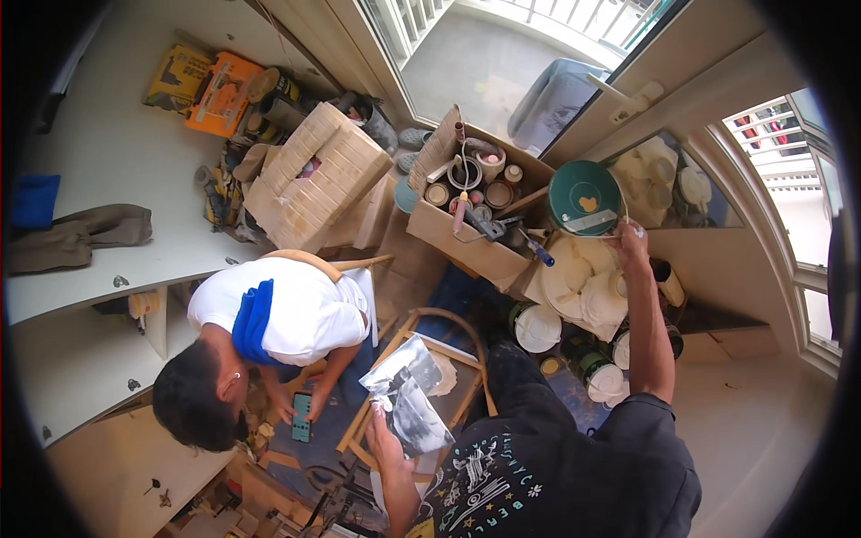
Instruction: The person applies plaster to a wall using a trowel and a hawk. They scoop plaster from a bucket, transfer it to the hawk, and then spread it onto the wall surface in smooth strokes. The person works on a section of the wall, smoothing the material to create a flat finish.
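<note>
Down on the floor: a cardboard box (466,235) stuffed with tools and tape rolls sat just left of the green paint can (584,197).
Left hand (384,429): fingers pinched a crinkled plastic bag (411,394), over a wooden chair frame (448,359).
Right hand (630,239): gripped a thin stick (603,235) by the can's rim.
Co-worker (269,332): crouched nearby, tapping a phone (302,416).

floor (762,430) lying pale, carrying paint buckets (538,327) just beside an open cardboard box (466,238), wooden chair frame (466,359) sitting below that box

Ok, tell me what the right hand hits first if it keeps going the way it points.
The right hand reaches up and away, its fingers at the rim of the green paint can lid. Going on, it would probably meet that lid first, though depth is unclear.
</note>
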Motion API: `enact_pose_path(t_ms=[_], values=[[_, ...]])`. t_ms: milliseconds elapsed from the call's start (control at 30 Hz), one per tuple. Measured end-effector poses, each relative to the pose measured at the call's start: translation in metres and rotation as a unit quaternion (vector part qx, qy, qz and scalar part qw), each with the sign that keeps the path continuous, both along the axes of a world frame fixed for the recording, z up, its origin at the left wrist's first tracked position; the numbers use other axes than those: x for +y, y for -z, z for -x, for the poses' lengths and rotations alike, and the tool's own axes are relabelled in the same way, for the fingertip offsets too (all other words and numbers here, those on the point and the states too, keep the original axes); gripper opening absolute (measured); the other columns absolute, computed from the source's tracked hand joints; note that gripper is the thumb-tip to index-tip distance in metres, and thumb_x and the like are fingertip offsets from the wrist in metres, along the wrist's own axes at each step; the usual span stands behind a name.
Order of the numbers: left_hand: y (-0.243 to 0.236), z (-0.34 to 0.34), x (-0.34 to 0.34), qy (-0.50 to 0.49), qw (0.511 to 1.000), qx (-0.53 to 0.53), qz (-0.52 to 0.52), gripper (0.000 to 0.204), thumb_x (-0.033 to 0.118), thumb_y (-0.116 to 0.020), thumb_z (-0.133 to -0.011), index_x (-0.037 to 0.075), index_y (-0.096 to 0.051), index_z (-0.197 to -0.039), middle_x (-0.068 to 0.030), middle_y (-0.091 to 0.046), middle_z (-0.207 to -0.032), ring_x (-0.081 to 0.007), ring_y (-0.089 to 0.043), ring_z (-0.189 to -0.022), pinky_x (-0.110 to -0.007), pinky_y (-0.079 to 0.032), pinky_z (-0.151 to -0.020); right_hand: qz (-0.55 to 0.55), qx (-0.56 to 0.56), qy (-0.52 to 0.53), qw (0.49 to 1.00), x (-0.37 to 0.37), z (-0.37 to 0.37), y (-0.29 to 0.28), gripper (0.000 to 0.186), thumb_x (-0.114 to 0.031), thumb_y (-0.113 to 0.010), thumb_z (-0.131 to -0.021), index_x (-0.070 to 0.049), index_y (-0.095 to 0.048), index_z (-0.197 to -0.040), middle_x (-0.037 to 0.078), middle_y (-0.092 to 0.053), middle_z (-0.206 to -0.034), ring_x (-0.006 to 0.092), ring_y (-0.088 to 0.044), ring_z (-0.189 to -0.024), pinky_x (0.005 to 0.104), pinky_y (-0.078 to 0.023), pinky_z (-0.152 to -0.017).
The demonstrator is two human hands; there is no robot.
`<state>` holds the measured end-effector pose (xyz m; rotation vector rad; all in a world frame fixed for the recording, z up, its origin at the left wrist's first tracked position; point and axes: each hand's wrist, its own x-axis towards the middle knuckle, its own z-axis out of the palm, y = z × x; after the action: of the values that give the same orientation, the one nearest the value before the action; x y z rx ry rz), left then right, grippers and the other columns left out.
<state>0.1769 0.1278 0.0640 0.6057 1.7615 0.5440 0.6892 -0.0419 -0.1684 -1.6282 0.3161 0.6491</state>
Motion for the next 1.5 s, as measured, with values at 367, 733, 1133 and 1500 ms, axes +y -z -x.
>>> enact_pose_path(t_ms=[367,733,1133,1500], values=[[0.002,-0.003,-0.002,-0.003,0.999,0.033,-0.019,0.048,0.038,-0.055,-0.101,-0.004,-0.055,-0.124,-0.0107,-0.062,-0.116,-0.0183,-0.063,-0.102,-0.033,-0.052,-0.086,-0.153,0.119,0.039,0.98,0.095,0.01,0.112,0.003,0.002,-0.048,-0.084,0.0,-0.05,-0.083,0.011,-0.053,-0.083,0.028,-0.063,-0.073,0.0486,-0.065,-0.071],[0.003,0.008,-0.014,-0.054,0.998,-0.004,-0.01,0.045,0.036,-0.047,-0.105,-0.003,-0.057,-0.124,-0.0111,-0.065,-0.114,-0.02,-0.067,-0.098,-0.033,-0.054,-0.084,-0.101,0.176,0.115,0.972,0.135,0.035,0.109,0.012,0.007,-0.041,-0.076,0.006,-0.049,-0.085,0.021,-0.058,-0.093,0.038,-0.068,-0.084,0.0543,-0.064,-0.075],[0.0,0.015,-0.028,-0.041,0.999,-0.018,-0.029,0.045,0.037,-0.049,-0.104,-0.003,-0.058,-0.123,-0.011,-0.065,-0.114,-0.0203,-0.067,-0.099,-0.033,-0.053,-0.085,-0.1,0.161,0.109,0.976,0.164,0.045,0.132,0.016,0.006,-0.046,-0.08,0.003,-0.057,-0.091,0.014,-0.06,-0.087,0.0279,-0.065,-0.073,0.0477,-0.064,-0.069],[-0.015,0.063,-0.085,-0.072,0.994,0.024,-0.074,0.045,0.038,-0.051,-0.102,-0.001,-0.058,-0.124,-0.0095,-0.065,-0.116,-0.0188,-0.065,-0.101,-0.034,-0.053,-0.086,-0.068,0.148,-0.019,0.986,0.13,0.106,0.105,0.012,-0.011,-0.057,-0.093,-0.007,-0.06,-0.104,0.005,-0.062,-0.095,0.0201,-0.064,-0.086,0.0354,-0.055,-0.077]])
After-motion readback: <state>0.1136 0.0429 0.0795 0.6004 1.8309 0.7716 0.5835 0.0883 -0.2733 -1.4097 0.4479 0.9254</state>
